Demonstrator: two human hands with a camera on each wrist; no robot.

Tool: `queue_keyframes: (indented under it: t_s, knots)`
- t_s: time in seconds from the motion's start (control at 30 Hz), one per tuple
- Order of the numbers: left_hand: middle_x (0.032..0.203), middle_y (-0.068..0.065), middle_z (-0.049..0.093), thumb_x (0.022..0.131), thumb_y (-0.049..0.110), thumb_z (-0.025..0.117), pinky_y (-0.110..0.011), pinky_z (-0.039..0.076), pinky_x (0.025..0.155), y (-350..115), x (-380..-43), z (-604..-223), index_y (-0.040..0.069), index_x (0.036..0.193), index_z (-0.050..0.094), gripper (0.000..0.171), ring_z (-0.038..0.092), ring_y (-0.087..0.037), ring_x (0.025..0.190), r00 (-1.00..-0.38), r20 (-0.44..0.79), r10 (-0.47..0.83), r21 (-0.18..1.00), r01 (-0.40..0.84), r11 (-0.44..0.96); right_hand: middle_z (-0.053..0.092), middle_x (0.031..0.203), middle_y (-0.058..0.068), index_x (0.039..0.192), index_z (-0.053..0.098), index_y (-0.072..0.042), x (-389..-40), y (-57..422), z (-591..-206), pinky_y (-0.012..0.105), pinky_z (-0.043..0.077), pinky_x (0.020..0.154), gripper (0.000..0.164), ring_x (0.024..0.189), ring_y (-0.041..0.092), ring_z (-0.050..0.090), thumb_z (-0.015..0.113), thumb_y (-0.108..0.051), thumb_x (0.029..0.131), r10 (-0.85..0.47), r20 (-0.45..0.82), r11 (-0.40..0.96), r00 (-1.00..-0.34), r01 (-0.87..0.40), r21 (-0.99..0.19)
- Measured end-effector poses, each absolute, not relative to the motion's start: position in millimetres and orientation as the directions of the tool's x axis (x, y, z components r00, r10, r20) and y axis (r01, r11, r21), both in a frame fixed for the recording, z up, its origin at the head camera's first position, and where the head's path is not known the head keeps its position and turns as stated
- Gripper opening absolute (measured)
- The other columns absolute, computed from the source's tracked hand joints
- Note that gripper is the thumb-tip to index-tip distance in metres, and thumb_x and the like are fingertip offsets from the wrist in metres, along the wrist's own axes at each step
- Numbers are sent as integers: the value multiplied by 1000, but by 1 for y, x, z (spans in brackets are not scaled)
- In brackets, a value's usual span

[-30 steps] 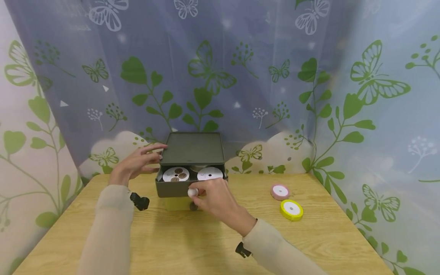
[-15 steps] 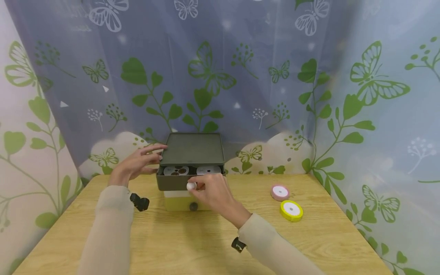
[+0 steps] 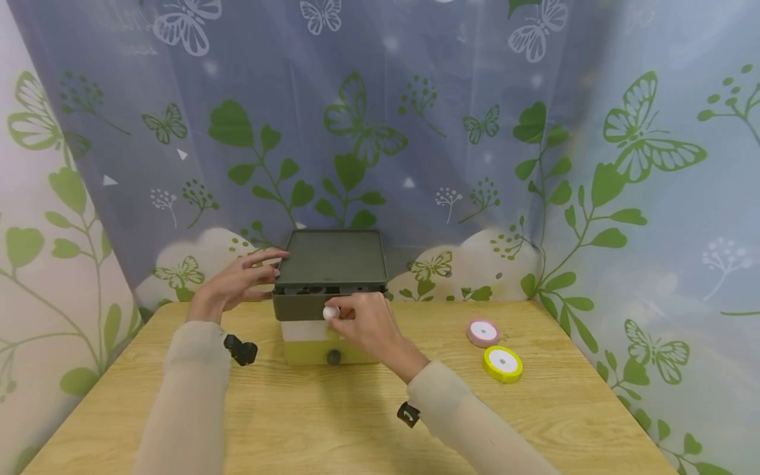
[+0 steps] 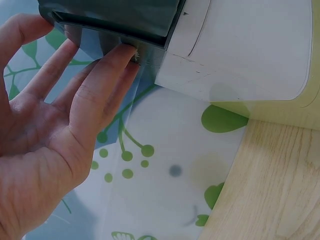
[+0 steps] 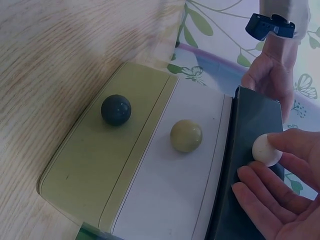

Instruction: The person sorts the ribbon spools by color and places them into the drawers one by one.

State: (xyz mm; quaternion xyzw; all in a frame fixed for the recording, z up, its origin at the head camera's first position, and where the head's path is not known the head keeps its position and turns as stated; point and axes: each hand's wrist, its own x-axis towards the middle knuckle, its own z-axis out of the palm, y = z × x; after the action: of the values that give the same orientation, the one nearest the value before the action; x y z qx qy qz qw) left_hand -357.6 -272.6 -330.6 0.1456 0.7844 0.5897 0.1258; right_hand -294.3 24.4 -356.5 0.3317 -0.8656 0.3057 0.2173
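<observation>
A small drawer cabinet (image 3: 334, 257) with a dark green top stands on the table. Its dark top drawer (image 3: 299, 307) sticks out slightly, leaving a narrow gap under the cabinet's top through which spools inside barely show. My right hand (image 3: 369, 324) pinches that drawer's round white knob (image 5: 266, 150) between thumb and finger. Along the cabinet's left side my left hand (image 3: 237, 279) rests, fingertips touching the dark upper part. Below are a white drawer (image 5: 172, 175) with a cream knob (image 5: 186, 135) and a yellow-green drawer (image 5: 100, 160) with a dark knob (image 5: 116, 110).
Two ribbon spools, one pink (image 3: 483, 333) and one yellow (image 3: 503, 363), lie on the wooden table (image 3: 285, 422) to the right of the cabinet. A butterfly-and-leaf printed curtain (image 3: 439, 165) hangs behind the table and along its sides.
My right hand has pushed the top drawer inward by its knob, so the white-faced spools inside have slid almost out of sight. The left hand stays at the cabinet's side.
</observation>
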Motion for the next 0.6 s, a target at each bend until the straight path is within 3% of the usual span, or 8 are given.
queue_keyframes:
  t_s: [0.17,0.4,0.6]
  knots:
    - [166,-21,20,109,25,52,-54,47,115,-272,-358,-331,16,164,29,61,20,-45,156,-927,-22,374,962,82,260,79,83,8,107,83,-9,-300,24,-358,14,51,54,18,68,15,74,80,-16,90,-441,583,593,-682,-709,-381]
    - [162,-21,22,108,24,54,-48,52,111,-272,-358,-331,17,163,31,60,20,-43,157,-931,-25,365,966,72,248,79,83,8,106,83,-10,-307,23,-361,20,57,57,17,69,16,75,81,-15,90,-424,612,592,-668,-716,-372]
    - [166,-22,17,108,21,53,-56,45,117,-272,-359,-331,15,164,30,60,15,-45,158,-928,-28,372,969,66,237,79,84,7,107,83,-10,-312,22,-365,22,59,62,17,71,16,75,78,-16,92,-417,633,587,-652,-725,-360]
